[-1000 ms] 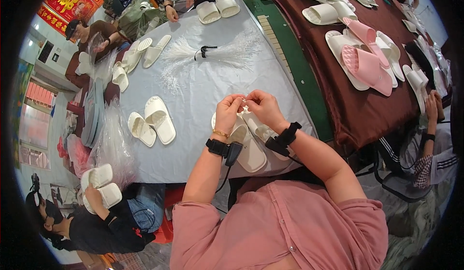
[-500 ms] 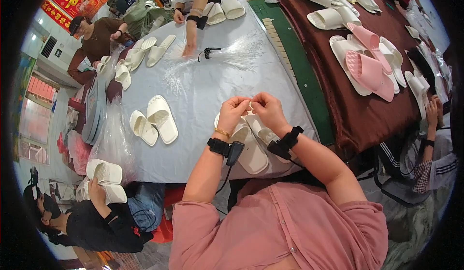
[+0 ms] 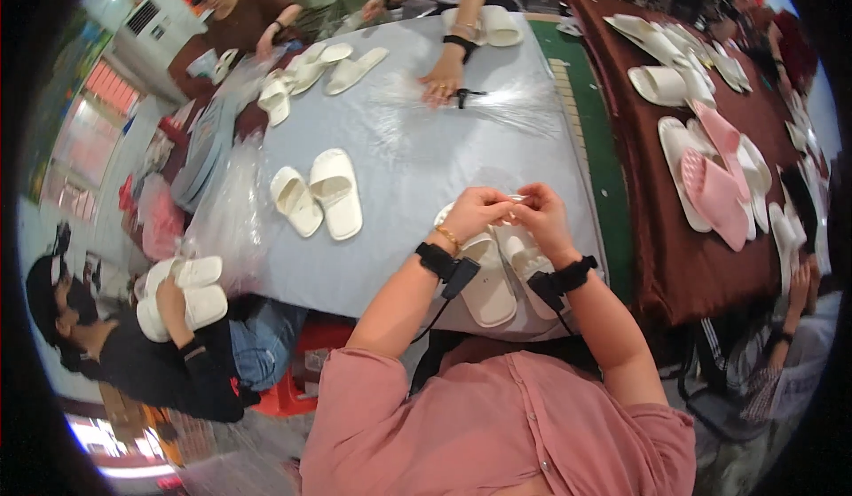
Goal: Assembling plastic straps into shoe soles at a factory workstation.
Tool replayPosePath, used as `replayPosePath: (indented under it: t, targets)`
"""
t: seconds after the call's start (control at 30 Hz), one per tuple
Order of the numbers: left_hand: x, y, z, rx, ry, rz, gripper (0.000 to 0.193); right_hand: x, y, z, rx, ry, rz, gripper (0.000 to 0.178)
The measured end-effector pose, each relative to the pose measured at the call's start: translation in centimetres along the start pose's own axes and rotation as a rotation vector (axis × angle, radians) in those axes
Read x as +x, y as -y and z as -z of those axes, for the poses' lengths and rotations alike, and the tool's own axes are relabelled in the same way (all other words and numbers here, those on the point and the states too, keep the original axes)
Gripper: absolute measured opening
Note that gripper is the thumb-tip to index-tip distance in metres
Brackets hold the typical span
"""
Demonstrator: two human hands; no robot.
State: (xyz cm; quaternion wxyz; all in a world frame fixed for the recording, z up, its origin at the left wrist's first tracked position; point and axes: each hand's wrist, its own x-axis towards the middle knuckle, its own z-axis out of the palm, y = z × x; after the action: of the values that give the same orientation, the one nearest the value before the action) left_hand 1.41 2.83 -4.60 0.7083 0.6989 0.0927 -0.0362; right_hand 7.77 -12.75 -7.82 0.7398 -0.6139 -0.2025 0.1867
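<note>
My left hand (image 3: 482, 212) and my right hand (image 3: 543, 221) meet above a pair of white slippers (image 3: 489, 290) at the table's near edge. Thumbs and fingertips of both are pinched together, almost touching. A small whitish bit shows between them, too small to name. The hands hide the far ends of the slippers. Farther off lies a bundle of thin clear plastic strands (image 3: 519, 110), tied with a black band (image 3: 463, 97). Another person's hand (image 3: 443, 79) rests on its left part.
Another white slipper pair (image 3: 336, 196) lies left on the grey-covered table (image 3: 399, 270). Clear plastic bags (image 3: 232, 216) hang at its left edge, by a seated person holding white slippers (image 3: 201, 305). On the right, a brown-covered table (image 3: 652, 230) bears white and pink slippers (image 3: 715, 201).
The view has swung, shifting the scene rightward. My hands stay pinched together over the slippers. The other person's hand has come down flatter on the strands beside the black band.
</note>
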Motion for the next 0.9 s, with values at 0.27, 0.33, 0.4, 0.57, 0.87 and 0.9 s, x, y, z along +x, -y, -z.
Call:
replayPosePath:
  t: [0.27, 0.33, 0.4, 0.57, 0.87, 0.9]
  targets:
    - [-0.6, 1.6, -0.6, 0.092, -0.129, -0.183, 0.018, -0.2, 1.7, -0.1, 0.021, -0.02, -0.206, 0.028]
    - [-1.4, 0.6, -0.5, 0.112, -0.156, -0.222, 0.017, -0.5, 1.6, -0.2, 0.018, -0.03, -0.172, 0.025]
    - [-2.2, -0.5, 0.1, 0.188, -0.228, -0.267, 0.017, -1.3, 2.0, -0.1, 0.052, -0.14, -0.109, 0.02]
    - [-5.9, -7.7, 5.0, 0.071, -0.346, -0.252, 0.012, -2.8, 5.7, 3.9, -0.142, -0.151, 0.058, 0.017]
    - [-13.7, -13.0, 25.7, 0.16, -0.77, -0.396, 0.016, -4.9, 18.7, 11.8, -0.748, -0.29, 0.302, 0.022]
    - [-12.7, -13.2, 25.9, 0.263, -0.839, -0.353, 0.021, -5.1, 19.7, 13.9, -0.943, -0.438, 0.396, 0.026]
